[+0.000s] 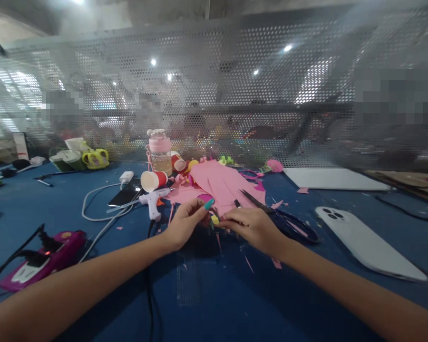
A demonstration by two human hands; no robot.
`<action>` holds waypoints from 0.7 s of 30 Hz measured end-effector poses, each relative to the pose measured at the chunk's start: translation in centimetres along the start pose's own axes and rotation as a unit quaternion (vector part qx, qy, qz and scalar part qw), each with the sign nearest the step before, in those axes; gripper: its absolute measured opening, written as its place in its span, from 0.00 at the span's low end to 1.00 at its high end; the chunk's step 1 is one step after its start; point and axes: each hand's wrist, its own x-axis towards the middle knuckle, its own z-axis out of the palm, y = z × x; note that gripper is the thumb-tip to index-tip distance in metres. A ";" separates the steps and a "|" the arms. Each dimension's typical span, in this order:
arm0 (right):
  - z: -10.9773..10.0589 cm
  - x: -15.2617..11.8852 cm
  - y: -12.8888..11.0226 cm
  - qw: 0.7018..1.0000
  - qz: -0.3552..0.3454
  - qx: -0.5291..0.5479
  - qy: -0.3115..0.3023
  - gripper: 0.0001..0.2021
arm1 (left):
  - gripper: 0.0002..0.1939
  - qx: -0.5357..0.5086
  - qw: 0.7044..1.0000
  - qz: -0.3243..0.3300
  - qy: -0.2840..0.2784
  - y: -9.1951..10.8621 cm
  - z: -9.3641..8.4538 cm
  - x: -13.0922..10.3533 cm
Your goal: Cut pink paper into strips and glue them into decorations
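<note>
both hands, left hand and right hand, pinch a small yellow-pink paper piece beside the scissors; no writing readable.

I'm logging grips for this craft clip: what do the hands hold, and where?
Both hands, left hand and right hand, pinch a small yellow-and-pink piece at its edges with their fingertips.

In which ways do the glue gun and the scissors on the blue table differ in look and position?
The glue gun is white with an orange trigger; the scissors are dark.
The glue gun lies beyond the left hand, apart from it; the scissors lie just behind the right hand, whether touching I cannot tell.
The glue gun lies on the bare table; the scissors' blades reach over the pink sheet.
Both lie flat.
</note>
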 end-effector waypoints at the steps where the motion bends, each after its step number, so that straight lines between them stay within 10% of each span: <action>1: -0.1 0.1 -0.2 0.998 0.040 0.040 -0.002 0.23 | 0.15 0.033 0.999 0.035 0.007 -0.1 0.1 -0.2; 9: -0.7 1.3 -0.9 0.852 0.316 0.401 -0.114 0.21 | 0.22 0.412 0.841 0.347 0.057 -0.4 -0.2 -1.5; 13: -0.7 1.5 -0.9 0.799 0.335 0.495 -0.069 0.23 | 0.24 0.471 0.794 0.383 -0.031 -0.3 -0.1 -1.5; 21: -0.5 1.1 -1.6 0.735 0.321 0.594 -0.058 0.18 | 0.10 0.505 0.786 0.356 0.016 -0.7 -0.4 -1.0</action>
